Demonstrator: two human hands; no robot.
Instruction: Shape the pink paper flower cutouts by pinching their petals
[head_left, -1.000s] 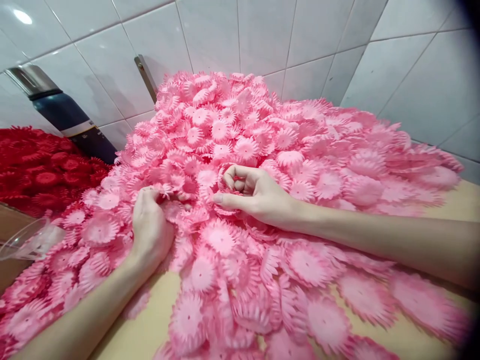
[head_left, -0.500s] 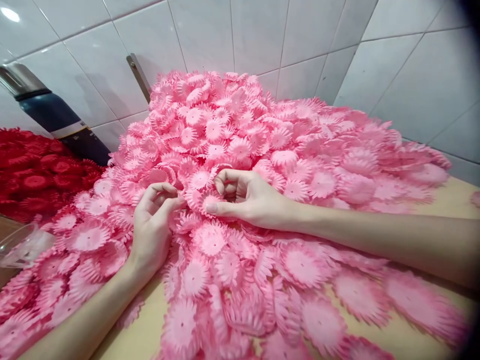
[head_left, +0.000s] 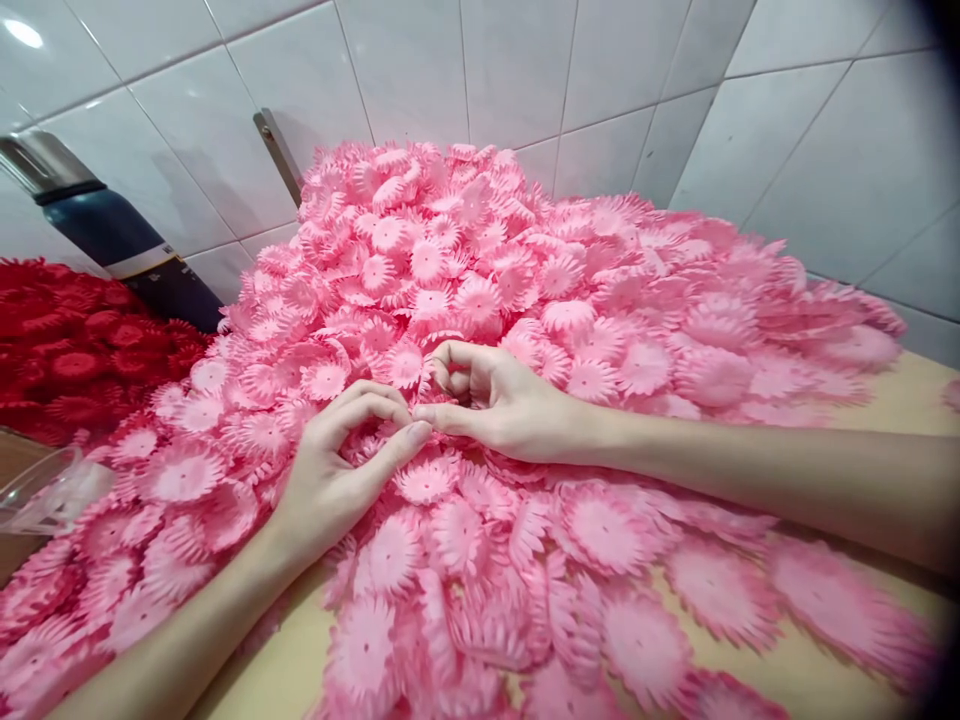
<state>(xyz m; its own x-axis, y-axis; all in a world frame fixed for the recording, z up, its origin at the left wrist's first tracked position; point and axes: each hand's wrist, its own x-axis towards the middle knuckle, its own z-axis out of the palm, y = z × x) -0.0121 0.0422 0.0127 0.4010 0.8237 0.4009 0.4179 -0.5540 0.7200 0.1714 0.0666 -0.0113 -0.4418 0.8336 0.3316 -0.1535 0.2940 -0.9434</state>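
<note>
A large heap of pink fringed petal discs (head_left: 427,260) with small centre holes lies around both hands. My left hand (head_left: 352,450) has its thumb and fingertips brought together over the heap, close to the right thumb tip. Curled with its thumb near the forefinger, my right hand (head_left: 495,400) comes in from the right. One pink disc (head_left: 405,366) shows just beyond the fingertips. Whatever lies between the fingers of either hand is too small or hidden to make out.
A dark blue bottle (head_left: 112,225) leans at the left by the tiled wall (head_left: 517,70). Beside it is a pile of red discs (head_left: 67,350). A clear plastic cup (head_left: 52,495) lies at the left edge. Yellowish tabletop (head_left: 281,655) shows in front.
My left hand has moved right, its fingertips now meeting near the right thumb. The discs formerly between the hands are now mostly covered. My right hand has barely moved.
</note>
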